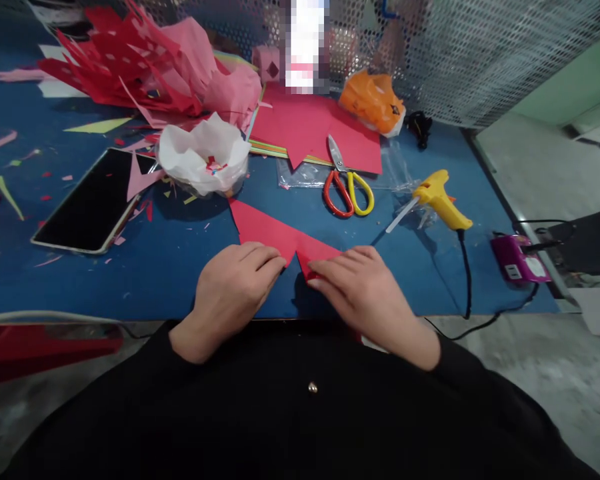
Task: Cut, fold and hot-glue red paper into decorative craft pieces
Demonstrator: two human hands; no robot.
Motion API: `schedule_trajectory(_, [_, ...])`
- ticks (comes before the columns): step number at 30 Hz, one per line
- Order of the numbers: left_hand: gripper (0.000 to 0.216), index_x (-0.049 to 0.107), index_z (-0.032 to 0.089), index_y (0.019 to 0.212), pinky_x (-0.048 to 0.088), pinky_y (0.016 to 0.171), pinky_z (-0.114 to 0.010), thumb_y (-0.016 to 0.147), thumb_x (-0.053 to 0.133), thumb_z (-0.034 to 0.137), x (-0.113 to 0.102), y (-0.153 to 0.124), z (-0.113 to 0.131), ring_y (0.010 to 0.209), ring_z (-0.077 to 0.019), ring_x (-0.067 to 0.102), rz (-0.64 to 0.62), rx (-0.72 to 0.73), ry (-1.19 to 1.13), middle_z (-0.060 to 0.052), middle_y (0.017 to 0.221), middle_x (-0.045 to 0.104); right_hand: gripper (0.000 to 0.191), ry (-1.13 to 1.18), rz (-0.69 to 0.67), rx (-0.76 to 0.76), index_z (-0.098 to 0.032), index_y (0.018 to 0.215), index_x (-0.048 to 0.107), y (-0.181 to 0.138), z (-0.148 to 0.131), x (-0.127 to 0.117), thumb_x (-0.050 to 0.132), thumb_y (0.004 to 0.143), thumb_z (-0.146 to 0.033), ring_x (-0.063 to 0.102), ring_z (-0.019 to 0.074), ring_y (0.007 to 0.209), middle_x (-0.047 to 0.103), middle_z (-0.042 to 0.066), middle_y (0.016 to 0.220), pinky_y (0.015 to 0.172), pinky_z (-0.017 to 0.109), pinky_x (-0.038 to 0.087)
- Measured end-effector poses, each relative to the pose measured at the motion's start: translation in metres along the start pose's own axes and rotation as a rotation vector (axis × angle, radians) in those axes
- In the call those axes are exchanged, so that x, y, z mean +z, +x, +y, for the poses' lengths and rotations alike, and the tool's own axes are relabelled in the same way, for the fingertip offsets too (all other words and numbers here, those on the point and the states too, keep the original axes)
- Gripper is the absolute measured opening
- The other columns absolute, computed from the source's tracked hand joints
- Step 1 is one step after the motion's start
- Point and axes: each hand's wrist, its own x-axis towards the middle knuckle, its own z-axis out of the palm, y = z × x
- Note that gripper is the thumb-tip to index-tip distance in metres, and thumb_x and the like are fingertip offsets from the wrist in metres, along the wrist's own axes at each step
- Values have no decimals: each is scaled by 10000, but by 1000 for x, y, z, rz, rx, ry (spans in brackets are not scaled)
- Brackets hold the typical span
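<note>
Near the front edge of the blue table, the left hand pinches red paper between thumb and curled fingers, while the right hand grips the same paper farther along. It is flat and smooth, with a straight slanting far edge; a darker piece shows at the right fingertips, and whether it is a fold or a separate layer cannot be told. Both palms are hidden.

Just beyond the left hand, a bowl has a crumpled white lining and holds small red and pale scraps. Left of it lies a dark-screened phone, a pointed pink offcut overlapping its corner.

Beyond the right hand are scissors with one red and one yellow handle loop, their blades over stacked coloured sheets, red on top. A yellow glue gun trails a black cord to the right. Farther back sit a crinkled orange bag, contents unclear, and a ragged heap of red and pink paper. Pixelation hides part of the perforated screen behind.
</note>
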Motion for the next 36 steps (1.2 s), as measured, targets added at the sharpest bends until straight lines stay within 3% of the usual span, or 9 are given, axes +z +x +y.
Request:
schedule_trajectory(3, [196, 726, 159, 963, 520, 704, -357, 982, 534, 195, -2, -1, 2, 858, -242, 702, -7, -1, -1, -72, 936, 769, 128, 262, 17, 107, -195, 1045, 702, 22, 12, -11, 617, 952, -175, 701, 172, 845, 776, 28, 935, 775, 298, 480])
schedule_trajectory(7, [219, 728, 154, 948, 541, 711, -347, 985, 514, 180, -5, 1, 4, 845, -240, 703, -4, -7, 34, -91, 926, 762, 183, 469, -61, 75, -169, 1023, 695, 45, 23, 4, 601, 904, -67, 712, 160, 905, 758, 46, 1001, 786, 263, 519])
schedule_trajectory(12, [233, 723, 177, 947, 551, 752, -353, 986, 493, 181, -7, 2, 4, 852, -233, 701, -46, -77, -8, -76, 926, 758, 170, 483, -152, 66, -179, 986, 684, 49, 30, 23, 592, 902, -63, 708, 157, 898, 754, 39, 985, 794, 271, 530])
schedule_trajectory(19, [122, 688, 213, 941, 529, 737, -359, 959, 567, 212, -7, -1, 1, 880, -235, 694, -64, -235, -73, -42, 913, 755, 157, 482, -164, 53, -182, 980, 713, 46, 38, 25, 606, 917, -85, 682, 146, 864, 721, 31, 961, 749, 257, 509])
schedule_trajectory(25, [159, 664, 244, 844, 507, 672, -375, 963, 569, 288, -6, 1, -2, 849, -237, 655, -93, -364, -96, -48, 936, 722, 118, 472, -175, 87, -204, 931, 735, 49, 39, 28, 633, 928, -145, 647, 147, 859, 684, 36, 956, 715, 264, 482])
schedule_trajectory(36, [215, 620, 201, 818, 489, 640, -424, 986, 516, 286, -4, 5, -6, 800, -267, 615, -155, -368, -101, -96, 896, 679, 93, 403, -135, 73, -152, 891, 694, 52, 34, 34, 609, 926, -134, 612, 167, 800, 651, 49, 876, 683, 290, 469])
